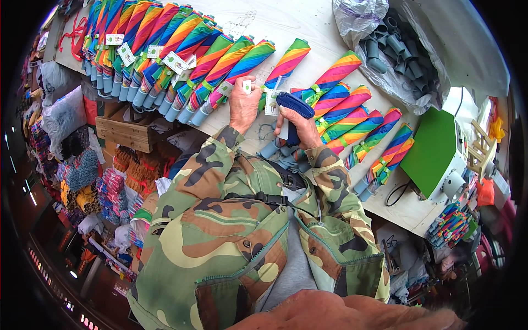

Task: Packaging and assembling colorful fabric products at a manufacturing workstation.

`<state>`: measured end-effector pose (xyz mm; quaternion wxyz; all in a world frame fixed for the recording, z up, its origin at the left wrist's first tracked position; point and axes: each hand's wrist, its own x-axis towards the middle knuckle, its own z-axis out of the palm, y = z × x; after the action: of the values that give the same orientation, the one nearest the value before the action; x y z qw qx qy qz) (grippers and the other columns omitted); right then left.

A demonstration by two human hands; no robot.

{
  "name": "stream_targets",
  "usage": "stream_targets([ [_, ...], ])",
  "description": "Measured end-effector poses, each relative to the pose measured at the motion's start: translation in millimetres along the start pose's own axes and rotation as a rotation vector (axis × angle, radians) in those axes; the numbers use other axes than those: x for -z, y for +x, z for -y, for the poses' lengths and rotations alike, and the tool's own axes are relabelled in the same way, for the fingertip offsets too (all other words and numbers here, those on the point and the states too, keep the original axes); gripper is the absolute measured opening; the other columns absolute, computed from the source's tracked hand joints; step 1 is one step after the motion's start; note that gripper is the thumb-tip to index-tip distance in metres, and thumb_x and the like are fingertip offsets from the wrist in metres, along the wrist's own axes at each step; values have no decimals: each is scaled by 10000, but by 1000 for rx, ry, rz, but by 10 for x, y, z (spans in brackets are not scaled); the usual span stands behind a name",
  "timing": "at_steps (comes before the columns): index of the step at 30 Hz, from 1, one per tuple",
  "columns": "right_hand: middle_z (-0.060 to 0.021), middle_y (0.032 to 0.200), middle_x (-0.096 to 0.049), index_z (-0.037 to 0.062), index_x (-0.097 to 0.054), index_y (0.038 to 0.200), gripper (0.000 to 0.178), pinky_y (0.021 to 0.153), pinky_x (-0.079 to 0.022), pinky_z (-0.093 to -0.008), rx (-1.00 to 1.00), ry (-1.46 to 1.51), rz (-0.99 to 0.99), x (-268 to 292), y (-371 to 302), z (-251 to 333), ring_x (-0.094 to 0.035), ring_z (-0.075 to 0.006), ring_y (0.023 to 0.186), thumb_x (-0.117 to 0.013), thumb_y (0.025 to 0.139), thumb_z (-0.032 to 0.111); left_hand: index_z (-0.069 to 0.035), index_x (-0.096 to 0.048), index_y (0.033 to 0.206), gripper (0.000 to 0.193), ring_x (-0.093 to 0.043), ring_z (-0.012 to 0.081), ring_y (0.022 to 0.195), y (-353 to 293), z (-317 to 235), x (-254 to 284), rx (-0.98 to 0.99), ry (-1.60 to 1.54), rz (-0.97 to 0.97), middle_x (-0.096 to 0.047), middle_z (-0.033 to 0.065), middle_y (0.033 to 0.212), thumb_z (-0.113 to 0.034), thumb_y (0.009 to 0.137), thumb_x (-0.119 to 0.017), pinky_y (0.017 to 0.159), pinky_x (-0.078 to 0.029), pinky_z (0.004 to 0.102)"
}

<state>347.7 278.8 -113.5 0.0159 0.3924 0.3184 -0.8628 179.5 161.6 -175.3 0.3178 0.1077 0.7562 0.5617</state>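
My right hand (301,127) is wrapped round a dark blue tagging gun (296,104). At the gun's front end sits a printed white paper tag (271,103); whether the needle passes through it is too small to tell. My left hand (244,105) is closed with a small white tag (247,86) showing at its fingertips. Just beyond both hands lies a folded rainbow umbrella (288,61), its lower part hidden behind the tag and hands. Left of my left hand, a row of folded rainbow umbrellas (181,41) with pale blue handles carries several similar tags.
More folded umbrellas (352,129) lie to the right on the white table (410,212). A plastic bag (352,27) of grey tubular parts (397,47) stands at the far right, near a green-topped machine (432,151). A wooden drawer (124,132) juts out below the table's left edge.
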Motion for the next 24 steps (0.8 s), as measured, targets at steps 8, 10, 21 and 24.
stream_targets([
  [8,-21,829,-689,66,-690,1183,360,508,-525,-293,-21,-47,-6,-53,95,-20,-703,-137,673,-757,1016,379,-52,-648,1206,219,-670,159,829,-93,-115,-152,-46,105,-68,-723,95,969,-70,990,-679,754,-568,359],
  [10,-21,828,-690,67,-692,1180,353,503,-516,-290,-14,-49,-13,-53,107,-40,-701,-135,668,-759,1017,373,-47,-641,1200,240,-667,152,833,-99,-137,-173,-97,130,-95,-714,82,958,-57,965,-692,764,-566,348],
  [21,-5,680,-628,36,-707,1050,278,449,-453,-279,30,-37,-233,-199,-64,-127,-558,-106,465,-818,995,285,-26,-598,1234,318,-627,105,920,-172,-254,-202,29,86,-84,-669,31,1041,-1,935,-704,838,-548,282],
  [24,-21,691,-626,52,-686,1011,257,493,-468,-264,54,-10,-183,-127,-245,-103,-590,-110,523,-794,1011,285,-39,-611,1195,251,-673,179,909,-49,-81,41,-115,194,-172,-700,86,1023,-33,960,-700,835,-556,332],
])
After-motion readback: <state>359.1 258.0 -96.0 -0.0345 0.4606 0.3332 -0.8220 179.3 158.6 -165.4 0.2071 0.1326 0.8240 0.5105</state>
